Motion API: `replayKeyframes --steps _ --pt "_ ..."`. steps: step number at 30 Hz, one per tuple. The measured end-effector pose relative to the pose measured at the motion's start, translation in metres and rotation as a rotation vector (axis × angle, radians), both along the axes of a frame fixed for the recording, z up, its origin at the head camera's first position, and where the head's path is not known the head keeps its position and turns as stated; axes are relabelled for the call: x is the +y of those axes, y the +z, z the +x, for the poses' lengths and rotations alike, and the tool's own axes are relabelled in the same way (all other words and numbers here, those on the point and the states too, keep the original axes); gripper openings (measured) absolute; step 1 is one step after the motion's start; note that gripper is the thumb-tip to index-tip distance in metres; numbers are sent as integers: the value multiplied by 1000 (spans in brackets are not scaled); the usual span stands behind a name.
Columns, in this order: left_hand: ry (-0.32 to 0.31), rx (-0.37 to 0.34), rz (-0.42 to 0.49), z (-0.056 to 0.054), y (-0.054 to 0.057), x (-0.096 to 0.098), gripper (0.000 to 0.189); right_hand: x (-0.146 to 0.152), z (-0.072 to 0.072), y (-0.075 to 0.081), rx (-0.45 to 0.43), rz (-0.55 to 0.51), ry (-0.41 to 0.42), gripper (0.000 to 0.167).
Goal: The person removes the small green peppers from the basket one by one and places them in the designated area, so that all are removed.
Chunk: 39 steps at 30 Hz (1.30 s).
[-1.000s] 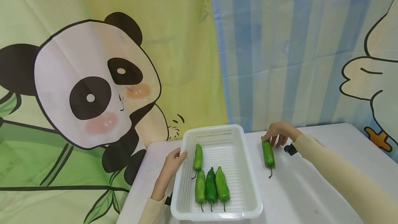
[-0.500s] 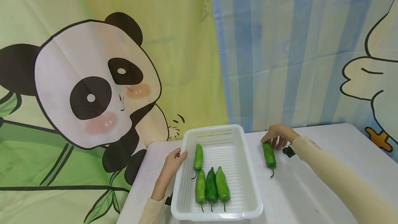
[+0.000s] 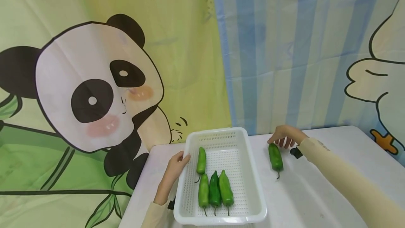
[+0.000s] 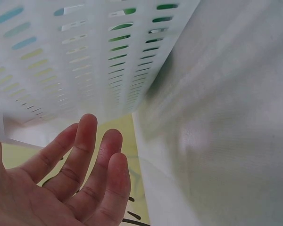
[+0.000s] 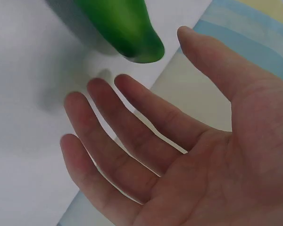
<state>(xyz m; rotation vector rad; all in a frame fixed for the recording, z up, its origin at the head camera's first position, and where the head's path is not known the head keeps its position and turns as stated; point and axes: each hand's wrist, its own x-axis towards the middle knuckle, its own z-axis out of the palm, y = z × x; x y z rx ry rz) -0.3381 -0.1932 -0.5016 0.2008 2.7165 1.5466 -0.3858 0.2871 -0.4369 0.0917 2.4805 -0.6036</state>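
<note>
Four green peppers (image 3: 214,188) lay inside the white perforated basket (image 3: 251,180) on the white table (image 3: 316,192), three side by side at its near end and one farther back on the left. One more green pepper (image 3: 275,157) lay on the table to the right of the basket, stem pointing near. The right hand (image 3: 286,137) hovered at that pepper's far tip with fingers (image 5: 132,122) spread and relaxed, gripping nothing; the right wrist view showed a gap between fingertips and pepper. The left hand (image 3: 175,166) rested against the basket's left rim, its fingers (image 4: 92,155) loose and straight beside the slotted wall.
</note>
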Motion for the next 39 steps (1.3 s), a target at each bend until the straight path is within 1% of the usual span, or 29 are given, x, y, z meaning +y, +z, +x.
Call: replayKeyframes --steps 2,6,8,12,14,19,22,25,30,34,39 --pt "-7 0 -3 0 -1 0 44 2 -1 3 23 2 6 61" --pt "-23 4 -5 1 -1 -1 46 4 -2 10 82 -10 30 69" --pt "-29 7 -8 1 -1 -1 47 3 -3 15 107 -22 62 71" --pt "-19 -1 -4 1 -1 -1 45 -1 -4 25 176 -18 138 68" --pt "-15 -4 1 0 -1 -1 44 -6 -3 31 213 -21 158 67" --pt "-8 0 0 -1 -1 -1 44 -22 3 45 276 -54 195 76" --pt "-8 3 -3 -1 -1 -1 44 -33 7 53 311 -70 234 78" --pt "-8 7 3 0 -1 -1 44 -44 8 56 353 -49 274 78" --pt "-4 7 7 -1 -2 0 42 -61 8 59 385 -6 292 83" --pt "-2 8 14 -1 -2 0 42 -73 12 62 396 -28 281 83" --pt "3 11 17 -2 -2 0 40 -88 18 72 412 -75 284 80"
